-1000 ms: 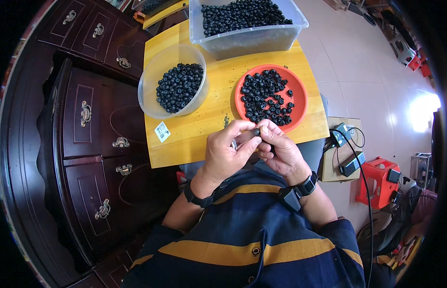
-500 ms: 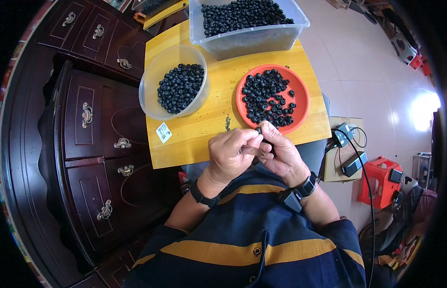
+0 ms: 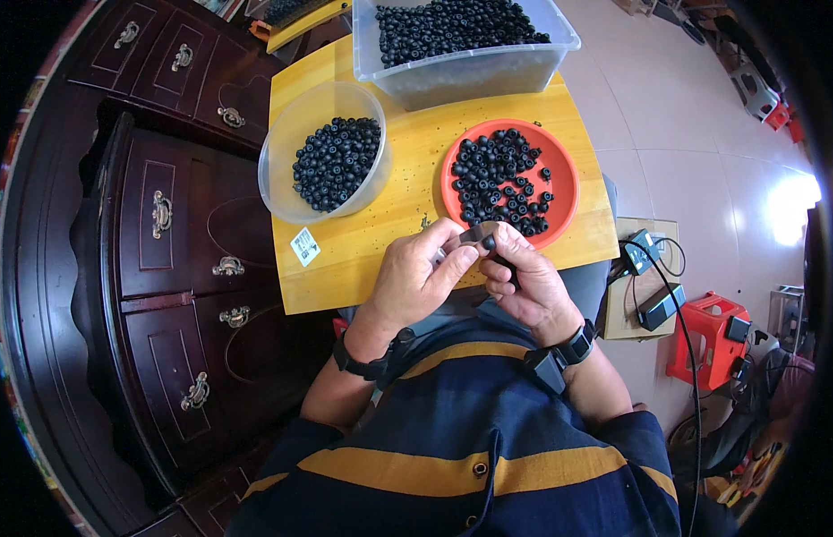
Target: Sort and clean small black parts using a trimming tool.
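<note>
Head view shows the right hand (image 3: 531, 288) pinching a small black bead (image 3: 489, 242) in its grip by the near edge of the surface (image 3: 418, 148), just right of the crosswise grey strip (image 3: 471, 234) that the left hand (image 3: 414, 279) pinches.

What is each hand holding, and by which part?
Right hand: a small black bead, by its side. Left hand: a thin strip, the held part mostly hidden.

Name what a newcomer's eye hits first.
Probably the red dish of small black pieces, on the right of the yellow table. Next, the left hand and right hand, close together at its near edge. Then the round clear tub left of the dish and the rectangular tub beyond.
</note>
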The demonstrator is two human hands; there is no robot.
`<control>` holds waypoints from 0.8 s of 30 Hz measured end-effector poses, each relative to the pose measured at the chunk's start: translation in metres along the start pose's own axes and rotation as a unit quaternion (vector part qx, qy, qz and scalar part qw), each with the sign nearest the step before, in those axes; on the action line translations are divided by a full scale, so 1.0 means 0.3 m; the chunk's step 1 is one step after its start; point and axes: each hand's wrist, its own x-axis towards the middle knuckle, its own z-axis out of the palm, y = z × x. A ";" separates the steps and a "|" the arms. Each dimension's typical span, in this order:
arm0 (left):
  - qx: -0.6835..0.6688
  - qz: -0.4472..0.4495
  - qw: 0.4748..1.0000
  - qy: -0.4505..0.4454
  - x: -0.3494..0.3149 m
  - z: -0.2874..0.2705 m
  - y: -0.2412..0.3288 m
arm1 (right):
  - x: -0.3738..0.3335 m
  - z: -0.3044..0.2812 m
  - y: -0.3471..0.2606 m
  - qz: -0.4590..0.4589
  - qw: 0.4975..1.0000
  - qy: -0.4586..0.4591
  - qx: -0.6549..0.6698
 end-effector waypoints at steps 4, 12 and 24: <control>0.027 0.020 0.999 0.022 0.019 0.016 -0.004 | 0.005 -0.004 0.000 0.005 1.000 0.008 0.002; 0.147 0.080 0.985 0.030 0.039 0.019 -0.007 | 0.007 0.008 -0.012 0.018 1.000 0.014 -0.021; 0.176 0.093 0.979 0.028 0.055 0.041 -0.025 | 0.021 -0.011 -0.006 -0.002 0.999 0.032 0.002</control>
